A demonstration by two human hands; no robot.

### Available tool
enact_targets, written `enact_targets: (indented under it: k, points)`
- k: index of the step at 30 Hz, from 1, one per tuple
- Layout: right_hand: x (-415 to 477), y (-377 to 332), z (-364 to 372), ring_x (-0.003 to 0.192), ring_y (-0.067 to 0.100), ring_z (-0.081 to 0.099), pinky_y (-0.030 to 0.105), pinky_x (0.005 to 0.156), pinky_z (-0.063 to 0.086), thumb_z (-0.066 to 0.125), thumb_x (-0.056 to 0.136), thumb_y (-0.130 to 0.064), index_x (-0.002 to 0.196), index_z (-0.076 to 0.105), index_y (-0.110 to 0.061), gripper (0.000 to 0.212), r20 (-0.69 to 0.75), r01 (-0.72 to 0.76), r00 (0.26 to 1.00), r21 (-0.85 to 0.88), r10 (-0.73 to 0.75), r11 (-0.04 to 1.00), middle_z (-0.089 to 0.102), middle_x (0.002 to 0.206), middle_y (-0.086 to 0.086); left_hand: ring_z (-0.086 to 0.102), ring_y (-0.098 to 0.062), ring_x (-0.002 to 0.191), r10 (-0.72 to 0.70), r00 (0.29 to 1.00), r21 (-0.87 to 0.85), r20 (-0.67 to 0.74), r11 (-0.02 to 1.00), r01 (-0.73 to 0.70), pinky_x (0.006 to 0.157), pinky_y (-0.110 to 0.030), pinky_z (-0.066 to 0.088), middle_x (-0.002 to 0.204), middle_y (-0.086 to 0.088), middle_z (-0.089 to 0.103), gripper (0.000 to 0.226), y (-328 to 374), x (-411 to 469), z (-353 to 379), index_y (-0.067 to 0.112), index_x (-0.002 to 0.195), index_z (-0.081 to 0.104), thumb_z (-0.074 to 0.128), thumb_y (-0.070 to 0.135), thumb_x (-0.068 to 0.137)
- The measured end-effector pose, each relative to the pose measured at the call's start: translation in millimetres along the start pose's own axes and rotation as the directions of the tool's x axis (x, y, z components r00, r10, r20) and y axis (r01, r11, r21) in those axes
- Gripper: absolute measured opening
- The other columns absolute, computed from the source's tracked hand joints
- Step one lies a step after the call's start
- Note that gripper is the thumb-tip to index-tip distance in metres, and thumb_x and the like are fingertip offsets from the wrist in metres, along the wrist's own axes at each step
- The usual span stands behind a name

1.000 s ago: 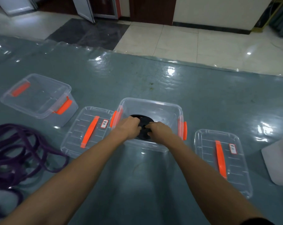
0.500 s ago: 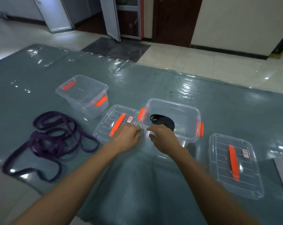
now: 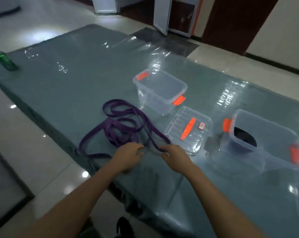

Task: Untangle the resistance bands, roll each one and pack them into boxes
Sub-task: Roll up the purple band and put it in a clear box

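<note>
The purple resistance band is lying in a tangled heap left of middle on the grey table. The left hand and right hand both have curled fingers at its nearest loop, but it's too blurry to tell if either actually grips it. Just right sits a clear lid, with an empty clear box behind it. Further right is another box with a rolled black band inside.
</note>
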State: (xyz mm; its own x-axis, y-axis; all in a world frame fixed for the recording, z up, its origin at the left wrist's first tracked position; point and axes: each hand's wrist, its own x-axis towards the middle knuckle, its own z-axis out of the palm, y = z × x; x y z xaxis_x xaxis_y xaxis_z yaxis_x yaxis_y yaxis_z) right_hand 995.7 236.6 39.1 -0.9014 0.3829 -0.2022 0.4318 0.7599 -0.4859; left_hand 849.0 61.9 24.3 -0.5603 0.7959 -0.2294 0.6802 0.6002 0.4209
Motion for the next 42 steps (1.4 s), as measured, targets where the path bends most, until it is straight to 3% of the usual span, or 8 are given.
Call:
enact_targets:
  k: [9,13,18,23,29,32,36,42]
  points:
    - [29,-42,53,0.125,0.027,0.057,0.031,0.105,0.043,0.059,0.091,-0.018,0.135,0.06,-0.016,0.044,0.142,-0.077,0.987,-0.022,0.08,0.997,0.061,0.138,0.009,0.049,-0.025,0.127,0.085,0.979,0.215,0.185,0.969,-0.125,0.101,-0.041,0.041,0.142,0.001,0.051,0.053,-101,-35,16,0.025,0.142,0.05,0.058,0.045,0.093]
    - [35,-40,56,0.127,0.027,0.056,0.036,0.105,0.045,0.058,0.092,-0.018,0.135,0.06,-0.018,0.044,0.111,-0.094,0.99,0.0,0.093,0.996,0.06,0.139,0.006,0.051,-0.03,0.12,0.151,0.961,0.364,0.233,0.902,-0.23,0.095,-0.044,0.039,0.129,-0.005,0.056,0.04,-109,-35,37,0.02,0.127,0.057,0.057,0.035,0.09]
    - [46,-17,59,0.123,0.032,0.056,0.044,0.098,0.05,0.061,0.086,-0.011,0.128,0.064,-0.017,0.042,-0.074,-0.104,0.991,0.076,0.109,0.992,0.061,0.135,0.006,0.063,-0.024,0.086,0.263,0.951,0.449,0.16,0.839,-0.307,0.068,-0.036,0.048,0.091,0.001,0.067,0.02,-114,-12,41,0.022,0.089,0.069,0.079,0.028,0.074]
    - [64,8,64,0.133,0.038,0.043,0.051,0.107,0.042,0.068,0.082,-0.012,0.138,0.056,-0.015,0.057,-0.211,-0.115,0.971,0.005,0.113,0.993,0.046,0.15,0.014,0.064,-0.026,0.081,0.28,0.959,0.314,-0.039,0.915,-0.255,0.059,-0.035,0.048,0.085,-0.001,0.064,0.019,-104,40,20,0.016,0.087,0.07,0.081,0.019,0.072]
    - [96,24,62,0.147,0.031,0.025,0.048,0.114,0.03,0.069,0.086,-0.049,0.156,0.023,-0.019,0.089,-0.009,-0.256,0.966,-0.093,0.257,0.962,0.024,0.163,0.007,0.062,-0.026,0.081,0.256,0.963,0.347,-0.078,0.913,-0.215,0.059,-0.032,0.04,0.085,-0.002,0.065,0.016,-99,91,-5,0.015,0.082,0.071,0.081,0.01,0.071]
    - [108,29,61,0.131,0.032,0.043,0.044,0.102,0.038,0.068,0.085,-0.041,0.146,0.04,-0.016,0.072,-0.06,-0.261,0.965,-0.101,0.256,0.96,0.049,0.145,0.008,0.062,-0.028,0.085,0.247,0.963,0.353,-0.106,0.915,-0.196,0.058,-0.034,0.043,0.088,-0.003,0.065,0.018,-106,113,-20,0.015,0.084,0.072,0.081,0.01,0.07]
    - [126,27,51,0.1,0.032,0.056,0.04,0.082,0.043,0.062,0.085,-0.024,0.104,0.067,-0.017,0.021,-0.117,-0.247,0.964,-0.075,0.238,0.966,0.067,0.099,0.006,0.061,-0.029,0.101,0.28,0.96,0.223,-0.021,0.937,-0.269,0.068,-0.041,0.056,0.104,-0.004,0.065,0.034,-101,146,-49,0.014,0.104,0.073,0.063,0.012,0.072]
    - [149,16,16,0.09,0.029,0.056,0.04,0.078,0.045,0.063,0.08,-0.012,0.095,0.072,-0.022,0.02,-0.296,-0.3,0.913,-0.018,0.281,0.954,0.069,0.088,0.002,0.059,-0.019,0.112,0.269,0.952,-0.009,0.147,0.963,-0.27,0.096,-0.035,0.048,0.12,0.006,0.066,0.05,-77,189,-94,0.026,0.119,0.066,0.048,0.03,0.073]
